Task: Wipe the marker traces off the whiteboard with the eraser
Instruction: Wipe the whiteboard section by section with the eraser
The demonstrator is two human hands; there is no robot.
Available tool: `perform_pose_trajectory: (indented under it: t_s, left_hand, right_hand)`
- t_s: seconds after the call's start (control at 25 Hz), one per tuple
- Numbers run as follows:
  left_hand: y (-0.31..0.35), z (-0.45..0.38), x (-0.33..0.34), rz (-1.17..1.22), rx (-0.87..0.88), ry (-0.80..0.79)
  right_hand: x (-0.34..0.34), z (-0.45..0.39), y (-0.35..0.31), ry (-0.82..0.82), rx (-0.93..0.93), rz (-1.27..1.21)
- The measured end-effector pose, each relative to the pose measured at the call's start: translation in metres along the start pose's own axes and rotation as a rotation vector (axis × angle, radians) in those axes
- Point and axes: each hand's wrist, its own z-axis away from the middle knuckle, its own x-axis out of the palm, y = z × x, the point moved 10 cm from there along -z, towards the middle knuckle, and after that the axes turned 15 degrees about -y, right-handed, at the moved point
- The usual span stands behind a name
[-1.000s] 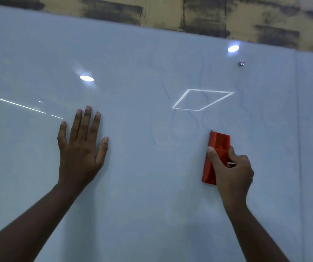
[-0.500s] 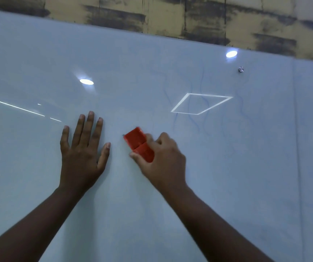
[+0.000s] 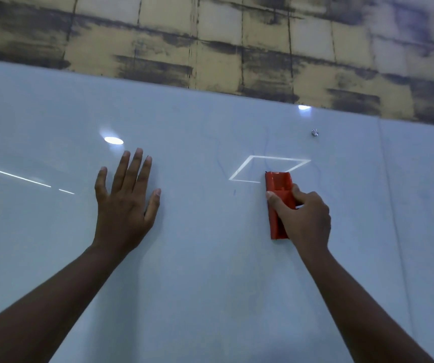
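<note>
Stained yellow tiles (image 3: 236,43) ran along the far edge, above the pale whiteboard (image 3: 210,271) that filled most of the view. Half a second before, the eraser (image 3: 278,203) had been seen just beside the left hand, tilted; it was now found well to the right, upright, its upper end at the lower right corner of a bright reflected quadrilateral (image 3: 268,170). A sweep from left to right was thus judged to have been made across the middle of the board, so the wiping was under way but not finished: faint blue traces (image 3: 221,166) were still seen left of the reflection, with a short mark (image 3: 234,192) below, and thin lines above the eraser.

The eraser was grasped by the right hand (image 3: 304,218), thumb laid along its left face and fingers curled over its right side, and it was pressed against the board. The left hand (image 3: 124,203) was laid flat on the board, fingers straight and slightly spread, nothing held, and had stayed in much the same place.
</note>
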Motion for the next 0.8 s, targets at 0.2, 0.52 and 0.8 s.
perform_pose_trajectory:
  t_s: [0.2,0.52,0.8]
  left_hand:
    - [-0.001,0.0,0.013,-0.024,-0.045,-0.007]
    - [-0.002,-0.002,0.012,-0.045,-0.028,-0.016]
    - [0.001,0.001,0.012,-0.064,-0.05,0.022]
  right_hand:
    - [0.061,0.025,-0.084,-0.063,-0.302,0.129]
    - [0.083,0.003,-0.159,-0.101,-0.554,0.409]
    - [-0.002,-0.081,-0.078,0.106,-0.215,0.183]
